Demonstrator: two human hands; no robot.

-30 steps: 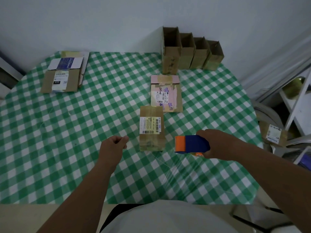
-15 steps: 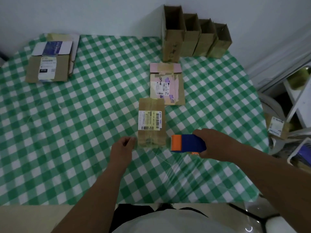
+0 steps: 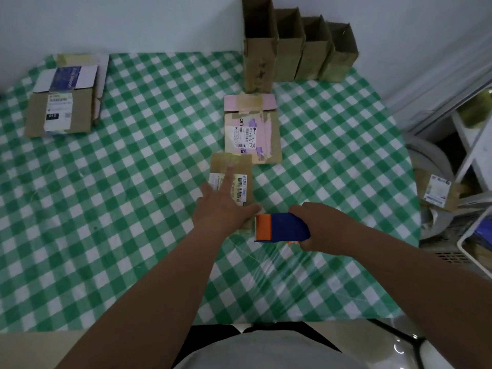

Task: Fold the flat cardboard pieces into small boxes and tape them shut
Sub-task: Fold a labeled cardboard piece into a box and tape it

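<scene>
Two hands work at table centre: the left hand (image 3: pixel 226 209), fingers spread, pins a flat cardboard piece (image 3: pixel 231 179) steady, while the right hand (image 3: pixel 323 227) grips a tape dispenser (image 3: pixel 281 227) at 4 o'clock, poised for sealing.

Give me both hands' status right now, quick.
Left hand: open, fingers straight, resting flat on the labelled cardboard piece.
Right hand: gripping the blue and orange tape dispenser.

Green-checked tablecloth (image 3: pixel 133 209) over table; white wall (image 3: pixel 133 20) behind far edge; white shelving frame (image 3: pixel 476 145) off right edge
</scene>
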